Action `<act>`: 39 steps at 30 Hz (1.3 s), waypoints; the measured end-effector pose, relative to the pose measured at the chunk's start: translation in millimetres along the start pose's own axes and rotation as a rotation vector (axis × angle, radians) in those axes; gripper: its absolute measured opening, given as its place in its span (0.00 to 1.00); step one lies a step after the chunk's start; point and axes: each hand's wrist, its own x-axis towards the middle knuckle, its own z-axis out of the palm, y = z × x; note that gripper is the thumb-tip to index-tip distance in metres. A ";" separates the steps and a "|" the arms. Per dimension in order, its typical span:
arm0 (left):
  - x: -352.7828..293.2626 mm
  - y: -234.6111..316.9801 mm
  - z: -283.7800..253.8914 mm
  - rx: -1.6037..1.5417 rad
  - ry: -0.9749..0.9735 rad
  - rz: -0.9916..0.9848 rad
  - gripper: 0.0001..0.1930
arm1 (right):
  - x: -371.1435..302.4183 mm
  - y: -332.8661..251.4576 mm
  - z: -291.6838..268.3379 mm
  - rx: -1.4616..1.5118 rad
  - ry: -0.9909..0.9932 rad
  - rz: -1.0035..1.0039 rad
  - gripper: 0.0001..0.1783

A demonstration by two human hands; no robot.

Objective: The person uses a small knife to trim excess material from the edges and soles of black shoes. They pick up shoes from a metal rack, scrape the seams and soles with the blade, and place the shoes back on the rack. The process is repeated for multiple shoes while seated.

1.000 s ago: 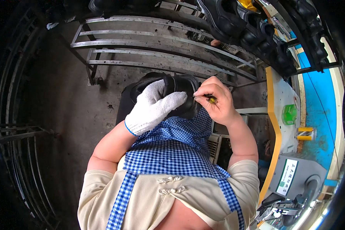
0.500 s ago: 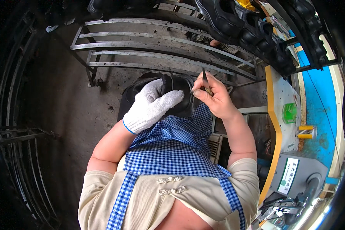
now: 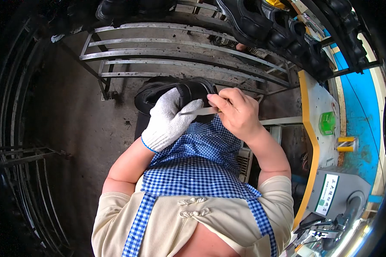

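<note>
A black shoe point(image 3: 196, 89) rests on my lap over a blue-checked apron point(image 3: 188, 171). My left hand point(image 3: 164, 123), in a white knitted glove, is closed on the shoe's near side, its thumb pointing right. My bare right hand point(image 3: 240, 112) has its fingers curled around a narrow knife point(image 3: 203, 112). The knife's flat pale blade points left and lies across the gloved thumb, in front of the shoe. Most of its handle is hidden in my right fist. A finger of that hand is close to the shoe's right edge.
Beyond my lap stands a low metal rack point(image 3: 158, 56). Several black shoes point(image 3: 274, 34) fill a shelf at the upper right. On the right, a yellow-edged bench point(image 3: 306, 107) carries a green container point(image 3: 327, 123) and a grey machine point(image 3: 345, 190). More metal frames point(image 3: 30, 171) stand left.
The knife has swung from pointing up and away to pointing left across the gloved thumb. My right hand has turned over, its back now showing. My left hand keeps its grip on the shoe.
</note>
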 end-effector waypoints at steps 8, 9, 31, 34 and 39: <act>3.2 -22.2 10.5 0.088 0.094 0.317 0.04 | -3.5 -24.9 -18.0 0.450 -0.171 0.422 0.10; 4.8 -24.7 10.0 0.173 0.103 0.334 0.06 | -5.5 -26.1 -20.0 0.433 -0.217 0.424 0.09; 16.0 -40.3 14.6 0.351 0.068 0.105 0.10 | -43.4 -5.5 -13.1 0.852 -0.526 0.569 0.07; 19.6 -46.0 12.5 0.288 0.051 0.022 0.07 | -61.0 12.5 4.4 1.360 -0.463 0.698 0.09; 29.3 -47.2 18.7 0.531 0.074 0.191 0.08 | -49.7 2.0 -5.8 0.735 -0.530 0.630 0.08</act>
